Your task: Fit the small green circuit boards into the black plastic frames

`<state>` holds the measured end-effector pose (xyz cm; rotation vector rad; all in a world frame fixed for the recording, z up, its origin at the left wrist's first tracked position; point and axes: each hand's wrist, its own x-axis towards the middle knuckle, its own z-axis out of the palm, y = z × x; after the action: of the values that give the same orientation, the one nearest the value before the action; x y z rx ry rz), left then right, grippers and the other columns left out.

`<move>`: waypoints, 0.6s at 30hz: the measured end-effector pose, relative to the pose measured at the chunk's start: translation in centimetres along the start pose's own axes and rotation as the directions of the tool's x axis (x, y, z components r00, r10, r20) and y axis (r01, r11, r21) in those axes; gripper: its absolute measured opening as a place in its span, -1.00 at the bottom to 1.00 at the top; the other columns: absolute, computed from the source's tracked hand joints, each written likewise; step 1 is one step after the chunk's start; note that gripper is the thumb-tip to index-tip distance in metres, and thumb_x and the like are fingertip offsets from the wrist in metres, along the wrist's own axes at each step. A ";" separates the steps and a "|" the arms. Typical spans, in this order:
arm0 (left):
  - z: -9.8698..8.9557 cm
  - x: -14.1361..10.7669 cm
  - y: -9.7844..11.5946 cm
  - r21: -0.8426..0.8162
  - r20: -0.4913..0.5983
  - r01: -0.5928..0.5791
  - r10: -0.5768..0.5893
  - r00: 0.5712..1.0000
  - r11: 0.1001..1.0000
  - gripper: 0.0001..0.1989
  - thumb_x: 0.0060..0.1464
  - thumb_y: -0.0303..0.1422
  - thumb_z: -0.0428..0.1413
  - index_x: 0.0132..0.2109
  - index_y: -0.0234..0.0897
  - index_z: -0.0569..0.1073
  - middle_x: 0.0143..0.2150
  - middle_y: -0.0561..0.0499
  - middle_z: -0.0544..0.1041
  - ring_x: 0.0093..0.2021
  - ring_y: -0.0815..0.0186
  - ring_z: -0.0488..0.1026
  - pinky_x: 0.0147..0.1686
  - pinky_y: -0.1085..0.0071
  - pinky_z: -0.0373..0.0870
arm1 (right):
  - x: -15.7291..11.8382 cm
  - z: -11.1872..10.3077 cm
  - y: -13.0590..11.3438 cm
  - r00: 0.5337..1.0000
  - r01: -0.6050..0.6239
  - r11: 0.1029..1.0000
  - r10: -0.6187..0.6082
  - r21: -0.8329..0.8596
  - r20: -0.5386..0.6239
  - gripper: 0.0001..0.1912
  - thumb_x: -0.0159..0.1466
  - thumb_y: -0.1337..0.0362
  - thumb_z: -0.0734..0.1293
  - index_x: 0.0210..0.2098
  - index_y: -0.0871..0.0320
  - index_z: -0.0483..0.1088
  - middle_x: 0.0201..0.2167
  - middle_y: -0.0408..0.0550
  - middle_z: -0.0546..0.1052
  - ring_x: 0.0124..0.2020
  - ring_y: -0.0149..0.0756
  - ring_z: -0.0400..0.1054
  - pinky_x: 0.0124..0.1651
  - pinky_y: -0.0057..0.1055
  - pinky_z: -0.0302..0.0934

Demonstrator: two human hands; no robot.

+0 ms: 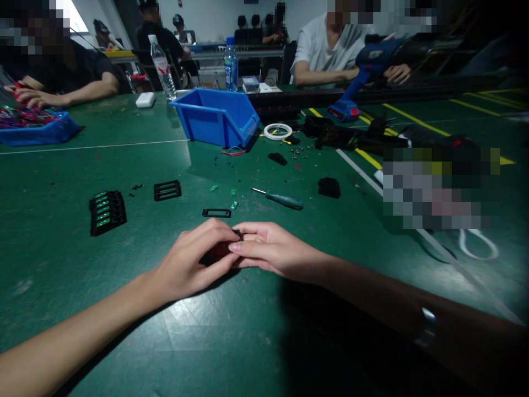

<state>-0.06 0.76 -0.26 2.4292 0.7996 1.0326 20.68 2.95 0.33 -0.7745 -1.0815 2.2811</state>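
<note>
My left hand and my right hand meet low over the table, fingers closed around a small black part. Most of that part is hidden by the fingers, so its kind cannot be made out. Just beyond the fingertips lies a thin black rectangular frame, with small green circuit boards close by. A screwdriver with a green handle rests to the right of them. Further left are a slotted black frame and a stack of black pieces holding green boards.
A blue bin stands ahead, beside a roll of white tape and scattered screws. Black pieces lie at right. A blue cordless drill, water bottle and blue tray of wires sit further off. People sit across the table.
</note>
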 end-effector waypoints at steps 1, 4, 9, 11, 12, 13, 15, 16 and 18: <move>0.0 0.0 0.0 0.010 -0.005 -0.009 0.009 1.000 1.000 -0.69 0.15 -0.55 0.24 0.04 -0.35 0.44 -0.11 -0.11 0.52 -0.12 0.28 0.51 -0.13 0.38 0.45 | 0.0 0.0 -0.1 1.000 -0.006 1.000 0.006 -0.014 0.002 -0.78 0.30 0.43 0.42 -0.06 0.28 0.45 -0.31 -0.09 0.59 -0.23 -0.42 0.55 -0.03 -0.46 0.39; 0.1 0.1 0.0 0.030 -0.010 -0.022 0.022 1.000 0.999 -0.68 0.15 -0.55 0.24 0.05 -0.35 0.44 -0.10 -0.12 0.53 -0.12 0.28 0.52 -0.13 0.38 0.46 | 0.0 -0.2 -0.2 1.000 -0.018 0.999 0.019 -0.033 0.011 -0.74 0.30 0.41 0.43 -0.02 0.28 0.43 -0.28 -0.05 0.60 -0.22 -0.40 0.55 -0.04 -0.45 0.41; 0.1 0.1 0.0 0.027 -0.002 -0.009 0.009 1.000 1.000 -0.68 0.15 -0.54 0.24 0.05 -0.35 0.44 -0.11 -0.12 0.53 -0.12 0.28 0.52 -0.14 0.38 0.47 | 0.0 -0.3 -0.1 0.999 -0.011 1.000 0.012 -0.015 0.043 -0.78 0.27 0.37 0.46 -0.11 0.29 0.45 -0.24 -0.03 0.61 -0.20 -0.36 0.56 0.00 -0.41 0.41; 0.1 0.1 0.0 0.021 -0.002 -0.009 0.009 1.000 1.000 -0.68 0.15 -0.54 0.24 0.05 -0.35 0.44 -0.11 -0.12 0.53 -0.13 0.28 0.52 -0.14 0.38 0.47 | 0.0 -0.3 -0.1 0.998 -0.010 1.000 0.010 -0.008 0.058 -0.79 0.25 0.35 0.48 -0.15 0.30 0.47 -0.25 -0.03 0.60 -0.21 -0.36 0.56 0.01 -0.40 0.40; 0.1 0.1 0.0 0.016 -0.004 -0.011 0.011 1.000 1.000 -0.68 0.15 -0.54 0.24 0.05 -0.35 0.44 -0.11 -0.12 0.53 -0.13 0.28 0.51 -0.14 0.38 0.47 | 0.0 -0.3 -0.1 0.998 -0.010 1.000 0.010 -0.005 0.062 -0.78 0.25 0.34 0.48 -0.16 0.30 0.47 -0.26 -0.03 0.60 -0.21 -0.36 0.55 0.01 -0.40 0.40; 0.1 0.0 0.0 0.013 -0.006 -0.012 0.012 1.000 1.000 -0.67 0.15 -0.54 0.24 0.05 -0.35 0.44 -0.11 -0.12 0.52 -0.13 0.28 0.51 -0.15 0.38 0.47 | -0.1 -0.3 -0.1 0.998 -0.011 1.000 0.011 -0.001 0.064 -0.78 0.24 0.33 0.49 -0.17 0.30 0.47 -0.26 -0.03 0.60 -0.21 -0.36 0.55 0.01 -0.41 0.40; 0.1 0.0 0.0 0.008 -0.008 -0.009 0.009 1.000 1.000 -0.67 0.15 -0.53 0.24 0.06 -0.34 0.44 -0.11 -0.12 0.52 -0.13 0.28 0.51 -0.15 0.37 0.47 | -0.1 -0.3 -0.2 0.998 -0.016 1.000 0.016 0.005 0.061 -0.77 0.23 0.32 0.50 -0.18 0.30 0.48 -0.28 -0.05 0.59 -0.22 -0.37 0.55 0.02 -0.40 0.39; 0.2 0.0 -0.1 0.008 -0.009 -0.007 0.007 1.000 1.000 -0.67 0.15 -0.53 0.24 0.06 -0.34 0.44 -0.10 -0.12 0.52 -0.13 0.27 0.51 -0.14 0.37 0.47 | -0.2 -0.4 -0.2 0.998 -0.017 1.000 0.017 0.005 0.056 -0.77 0.23 0.31 0.50 -0.18 0.30 0.48 -0.29 -0.06 0.58 -0.22 -0.37 0.54 0.02 -0.39 0.39; 0.2 0.0 -0.1 0.009 -0.009 -0.001 0.001 1.000 1.000 -0.67 0.15 -0.53 0.24 0.05 -0.34 0.43 -0.10 -0.11 0.51 -0.13 0.27 0.51 -0.15 0.36 0.46 | -0.2 -0.4 -0.2 0.999 -0.022 1.000 0.022 0.004 0.048 -0.77 0.23 0.31 0.51 -0.19 0.30 0.47 -0.30 -0.07 0.57 -0.21 -0.36 0.54 0.04 -0.37 0.38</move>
<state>0.06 0.79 -0.44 2.4348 0.8073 1.0432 21.13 3.16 0.36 -0.7365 -1.0935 2.3310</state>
